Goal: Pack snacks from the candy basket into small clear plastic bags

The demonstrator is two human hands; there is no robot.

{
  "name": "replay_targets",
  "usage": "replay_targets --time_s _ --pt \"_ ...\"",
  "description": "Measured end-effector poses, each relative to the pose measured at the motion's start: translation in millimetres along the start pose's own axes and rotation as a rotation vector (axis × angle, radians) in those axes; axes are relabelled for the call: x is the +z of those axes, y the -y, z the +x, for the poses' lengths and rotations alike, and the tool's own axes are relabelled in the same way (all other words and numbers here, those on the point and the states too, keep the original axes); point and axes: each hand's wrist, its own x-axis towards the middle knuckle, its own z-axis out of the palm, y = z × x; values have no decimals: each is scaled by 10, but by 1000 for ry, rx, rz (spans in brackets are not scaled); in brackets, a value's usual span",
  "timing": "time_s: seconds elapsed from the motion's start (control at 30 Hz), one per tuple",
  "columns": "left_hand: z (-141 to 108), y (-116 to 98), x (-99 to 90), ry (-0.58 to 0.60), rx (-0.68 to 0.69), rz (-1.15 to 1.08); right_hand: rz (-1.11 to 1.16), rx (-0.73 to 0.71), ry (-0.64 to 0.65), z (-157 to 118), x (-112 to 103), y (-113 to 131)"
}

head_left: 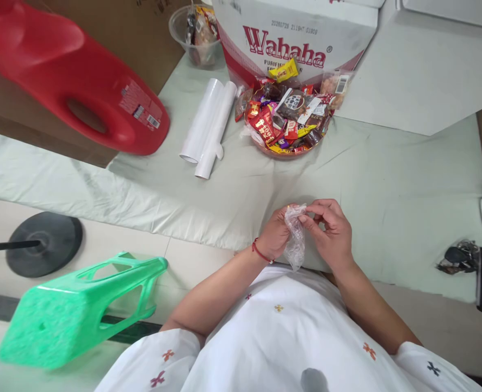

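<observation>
Short of the candy bowl (285, 155), I see left hand (277, 233) and right hand (333, 235) pinching clear plastic film (296, 245), which uneven tugging could tear.

Lighting was fairly bright, even; shadows v. soft. Highlights sat on red jug (94, 73) (10 o'clock), white rolls (202, 121) (11) & clear plastic (295, 239) (4). Carton (296, 27) print, 1 o'clock, was sharp; green stool (65, 310), 8 o'clock, blurry, w/ wide-angle stretch.

Your left grip (276, 234) and right grip (331, 233) pinch crumpled clear plastic (295, 239) near the surface's (391, 185) edge; beyond, a bowl (284, 156) of sweets (293, 107) stands before a box (302, 16), two rolls (217, 130) just beside.
</observation>
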Motion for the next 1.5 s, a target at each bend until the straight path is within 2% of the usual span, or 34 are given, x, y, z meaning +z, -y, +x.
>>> replay_targets --time_s 0.1,0.23,0.33,0.53,0.73,0.83,0.93,1.03,1.1,1.2,1.3,1.37,1.5 --pt "-3 17 -22 -12 -1 7 -71 -33 -17 -18 22 11" --pt "1 23 -44 -30 -36 -5 -35 -28 -33 -17 2 -17" --pt "9 19 -59 -52 -49 13 -12 16 -54 -5 -37 -41" --pt "2 -28 -116 -125 22 108 78 145 -63 19 -110 -98" --pt "18 -28 -222 -245 177 258 375 347 -126 76 -152 -169" --pt "41 -7 -208 -277 244 256 559 365 -165 125 -122 -141" --pt "67 20 -136 -275 301 232 638 375 -181 154 -28 -112" --pt "87 41 -69 -332 313 225 558 377 -233 151 82 -118" --pt "95 30 -68 -402 311 295 450 346 -276 141 115 -140" --pt "102 -45 -142 -477 353 437 293 293 -293 141 55 -189" --pt "105 -148 -232 -507 391 425 262 316 -321 175 -82 -244" --pt "102 -191 -249 -476 365 348 365 397 -270 205 -149 -270" --pt "85 -177 -176 -335 243 222 687 599 0 241 -135 -284"
